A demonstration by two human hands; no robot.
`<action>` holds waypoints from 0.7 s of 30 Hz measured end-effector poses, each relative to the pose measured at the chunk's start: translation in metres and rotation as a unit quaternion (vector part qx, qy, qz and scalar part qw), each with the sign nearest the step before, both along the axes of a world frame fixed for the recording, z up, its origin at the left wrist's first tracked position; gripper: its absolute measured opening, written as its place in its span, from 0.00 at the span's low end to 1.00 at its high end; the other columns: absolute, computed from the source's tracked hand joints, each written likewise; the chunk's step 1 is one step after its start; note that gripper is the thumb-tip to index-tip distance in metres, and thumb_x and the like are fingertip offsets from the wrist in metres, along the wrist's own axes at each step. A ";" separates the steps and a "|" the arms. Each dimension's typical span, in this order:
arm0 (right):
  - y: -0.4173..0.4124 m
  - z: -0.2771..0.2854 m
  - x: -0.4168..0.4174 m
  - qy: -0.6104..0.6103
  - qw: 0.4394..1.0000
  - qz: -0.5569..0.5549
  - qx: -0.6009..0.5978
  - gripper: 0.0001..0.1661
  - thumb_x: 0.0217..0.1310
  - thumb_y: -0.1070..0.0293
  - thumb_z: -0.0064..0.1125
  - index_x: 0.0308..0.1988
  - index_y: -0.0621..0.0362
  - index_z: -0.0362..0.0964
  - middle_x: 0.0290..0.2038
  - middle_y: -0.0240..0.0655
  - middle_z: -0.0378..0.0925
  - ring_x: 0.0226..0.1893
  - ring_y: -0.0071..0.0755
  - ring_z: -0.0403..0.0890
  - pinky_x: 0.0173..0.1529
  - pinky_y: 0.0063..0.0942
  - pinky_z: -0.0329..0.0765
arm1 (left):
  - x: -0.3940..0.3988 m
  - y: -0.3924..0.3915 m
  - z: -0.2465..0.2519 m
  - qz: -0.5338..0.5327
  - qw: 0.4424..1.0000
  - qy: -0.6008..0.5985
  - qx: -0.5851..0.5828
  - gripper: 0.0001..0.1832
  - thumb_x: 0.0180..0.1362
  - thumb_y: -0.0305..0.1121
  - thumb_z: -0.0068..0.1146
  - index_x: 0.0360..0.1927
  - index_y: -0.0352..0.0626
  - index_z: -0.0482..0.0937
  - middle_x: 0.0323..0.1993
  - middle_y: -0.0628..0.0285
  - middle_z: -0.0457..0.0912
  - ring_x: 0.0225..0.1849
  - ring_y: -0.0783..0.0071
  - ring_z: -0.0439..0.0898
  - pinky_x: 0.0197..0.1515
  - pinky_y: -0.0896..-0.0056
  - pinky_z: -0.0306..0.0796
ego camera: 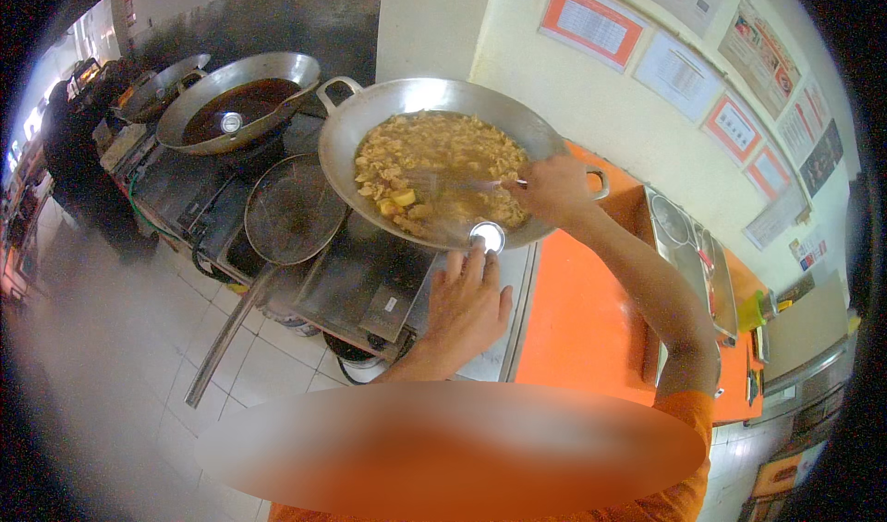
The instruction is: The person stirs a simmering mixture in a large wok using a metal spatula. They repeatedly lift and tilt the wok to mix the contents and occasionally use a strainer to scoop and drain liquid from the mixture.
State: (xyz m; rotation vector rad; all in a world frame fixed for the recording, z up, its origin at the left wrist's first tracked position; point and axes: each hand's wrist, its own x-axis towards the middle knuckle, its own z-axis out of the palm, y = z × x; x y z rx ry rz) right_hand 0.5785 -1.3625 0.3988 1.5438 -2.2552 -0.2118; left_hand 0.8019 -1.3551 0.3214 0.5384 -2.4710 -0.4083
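A large metal wok (554, 130) holds small browned food pieces (443, 137) in brown liquid, with a yellow chunk (403, 198) among them. Over its right side, my right hand (554, 188) grips a utensil (485, 184) that reaches into the food. Motion blurs its far end, so its kind is unclear. My left hand (468, 304) is at the wok's near rim with fingers apart. Its fingertips overlap the lower edge of a round dial thermometer (488, 236); whether they press on it I cannot tell.
A round long-handled strainer (296, 210) lies on the stove (357, 272), its handle (225, 349) jutting over the tiled floor. Left of it stands a wok of dark liquid (239, 110) with another dial thermometer (231, 122). An orange counter (582, 307) bears metal trays (721, 279) at right.
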 end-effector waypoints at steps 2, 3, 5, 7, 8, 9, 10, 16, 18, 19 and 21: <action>-0.001 -0.009 -0.007 -0.023 0.999 0.031 -0.027 0.27 0.55 0.41 0.56 0.24 0.53 0.81 0.20 0.42 0.78 0.25 0.46 0.81 0.31 0.42 0.76 | -0.001 0.002 0.000 0.008 0.999 0.022 -0.028 0.29 0.54 0.42 0.57 0.53 0.28 0.73 0.59 0.48 0.67 0.53 0.54 0.66 0.48 0.52 0.66; -0.002 -0.006 -0.002 -0.035 0.997 0.049 -0.039 0.27 0.55 0.41 0.56 0.24 0.54 0.81 0.20 0.43 0.78 0.24 0.46 0.80 0.31 0.42 0.76 | -0.001 0.002 -0.001 0.015 0.998 0.033 -0.041 0.28 0.54 0.41 0.57 0.51 0.27 0.74 0.58 0.47 0.68 0.52 0.56 0.67 0.45 0.54 0.67; -0.005 0.006 0.007 -0.095 0.995 0.017 -0.010 0.27 0.55 0.41 0.57 0.24 0.54 0.82 0.20 0.43 0.78 0.24 0.46 0.80 0.31 0.42 0.75 | 0.000 0.003 0.000 0.018 0.998 0.031 -0.042 0.28 0.54 0.41 0.57 0.51 0.27 0.74 0.58 0.48 0.68 0.51 0.57 0.67 0.44 0.54 0.67; -0.006 0.014 0.009 -0.153 0.988 -0.015 0.012 0.27 0.54 0.41 0.57 0.24 0.54 0.82 0.20 0.42 0.78 0.24 0.45 0.80 0.30 0.42 0.75 | -0.001 0.004 0.000 0.014 0.999 0.027 -0.038 0.28 0.54 0.41 0.57 0.51 0.27 0.74 0.57 0.48 0.68 0.51 0.57 0.67 0.44 0.54 0.67; -0.006 0.015 0.003 -0.182 0.983 -0.029 0.019 0.26 0.54 0.41 0.57 0.24 0.54 0.82 0.20 0.41 0.78 0.24 0.44 0.80 0.30 0.42 0.75 | -0.002 0.004 0.000 0.009 0.999 0.023 -0.035 0.28 0.54 0.41 0.57 0.51 0.27 0.74 0.57 0.48 0.69 0.51 0.57 0.67 0.44 0.55 0.67; -0.007 0.018 0.006 -0.211 0.976 -0.042 0.026 0.26 0.54 0.42 0.58 0.24 0.53 0.82 0.20 0.41 0.78 0.24 0.44 0.80 0.30 0.42 0.75 | -0.002 0.004 -0.001 0.006 0.999 0.018 -0.031 0.28 0.53 0.41 0.57 0.51 0.27 0.74 0.56 0.49 0.69 0.50 0.57 0.67 0.43 0.55 0.67; -0.007 0.022 0.010 -0.216 0.975 -0.051 0.028 0.25 0.54 0.42 0.58 0.24 0.53 0.83 0.20 0.41 0.78 0.24 0.44 0.80 0.30 0.42 0.75 | -0.002 0.004 0.000 0.006 1.000 0.007 -0.018 0.29 0.54 0.42 0.57 0.53 0.28 0.73 0.57 0.49 0.68 0.51 0.55 0.67 0.46 0.53 0.66; -0.002 0.003 0.007 -0.044 0.998 0.025 -0.043 0.23 0.55 0.46 0.58 0.24 0.53 0.82 0.19 0.42 0.78 0.21 0.43 0.80 0.28 0.40 0.76 | -0.003 0.004 0.000 0.005 1.000 -0.014 0.007 0.30 0.54 0.43 0.57 0.55 0.30 0.72 0.59 0.50 0.66 0.54 0.50 0.66 0.51 0.49 0.66; 0.002 0.000 0.021 0.025 0.997 0.047 -0.058 0.23 0.56 0.47 0.57 0.22 0.53 0.82 0.18 0.42 0.78 0.20 0.43 0.80 0.27 0.40 0.76 | -0.002 0.004 0.000 0.011 1.000 -0.012 0.000 0.30 0.54 0.43 0.57 0.54 0.30 0.72 0.60 0.50 0.66 0.54 0.50 0.66 0.52 0.49 0.66; 0.005 0.003 0.028 0.032 0.996 0.067 -0.057 0.23 0.57 0.47 0.57 0.22 0.53 0.82 0.18 0.41 0.77 0.20 0.43 0.80 0.27 0.40 0.76 | -0.002 0.003 0.000 0.011 1.000 -0.011 -0.001 0.30 0.54 0.43 0.57 0.54 0.30 0.72 0.60 0.50 0.65 0.55 0.50 0.66 0.52 0.49 0.66; 0.011 0.011 0.043 0.045 0.992 0.108 -0.054 0.23 0.57 0.47 0.56 0.21 0.52 0.81 0.17 0.40 0.77 0.20 0.43 0.80 0.26 0.40 0.75 | 0.000 0.003 0.000 0.013 1.000 -0.010 -0.003 0.30 0.54 0.43 0.56 0.55 0.30 0.72 0.60 0.49 0.65 0.55 0.50 0.65 0.52 0.49 0.66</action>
